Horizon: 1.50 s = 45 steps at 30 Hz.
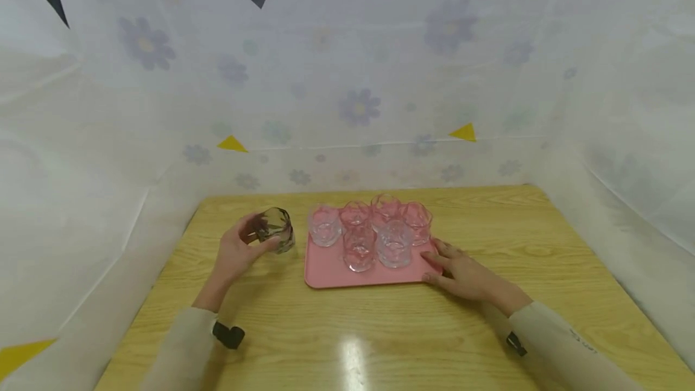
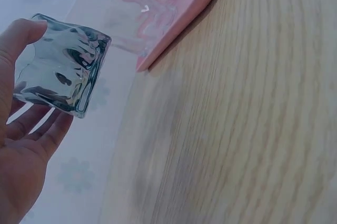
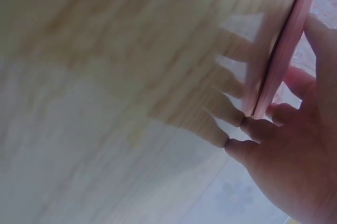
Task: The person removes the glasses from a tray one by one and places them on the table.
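My left hand (image 1: 234,256) holds a dark grey-tinted drinking glass (image 1: 275,232) in the air, left of a pink tray (image 1: 326,274). In the left wrist view the thumb lies on one side of the wavy glass (image 2: 63,68) and the fingers on the other. Several clear drinking glasses (image 1: 394,246) stand grouped on the tray; some look pink against it. At the tray's right edge, my right hand (image 1: 466,275) rests with relaxed, spread fingers. The right wrist view shows its fingertips along the pink tray rim (image 3: 287,50), with two fingertips at the tabletop.
The tray sits on a wood-grain table (image 1: 304,343) towards its back. White curtains with faded flowers (image 1: 360,107) close in the back and both sides. Black and yellow triangles (image 1: 463,132) mark the curtain.
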Each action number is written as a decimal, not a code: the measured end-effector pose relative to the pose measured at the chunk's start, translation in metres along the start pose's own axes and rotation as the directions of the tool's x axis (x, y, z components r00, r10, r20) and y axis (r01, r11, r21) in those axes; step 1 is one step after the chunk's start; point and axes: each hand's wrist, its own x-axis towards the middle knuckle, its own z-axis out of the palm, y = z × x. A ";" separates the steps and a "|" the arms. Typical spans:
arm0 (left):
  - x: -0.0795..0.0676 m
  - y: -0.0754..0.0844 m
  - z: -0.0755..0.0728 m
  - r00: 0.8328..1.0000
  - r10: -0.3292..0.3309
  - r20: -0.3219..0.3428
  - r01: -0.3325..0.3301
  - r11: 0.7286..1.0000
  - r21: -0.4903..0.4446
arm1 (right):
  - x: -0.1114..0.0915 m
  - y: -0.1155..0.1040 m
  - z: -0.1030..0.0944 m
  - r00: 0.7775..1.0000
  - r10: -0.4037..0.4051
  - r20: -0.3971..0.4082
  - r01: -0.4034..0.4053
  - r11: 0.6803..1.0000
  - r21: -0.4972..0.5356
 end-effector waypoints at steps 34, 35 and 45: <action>0.009 -0.041 -0.066 0.945 -0.211 -0.249 0.234 0.970 0.068 | 0.002 0.002 0.001 1.000 0.006 0.018 -0.006 1.000 0.000; 0.009 -0.042 -0.067 0.941 -0.222 -0.255 0.246 0.967 0.066 | 0.002 0.002 0.001 1.000 0.007 0.020 -0.007 1.000 0.001; 0.011 -0.056 -0.075 0.885 -0.316 -0.343 0.349 0.936 0.038 | 0.002 -0.001 -0.002 0.999 0.018 0.029 -0.018 1.000 -0.007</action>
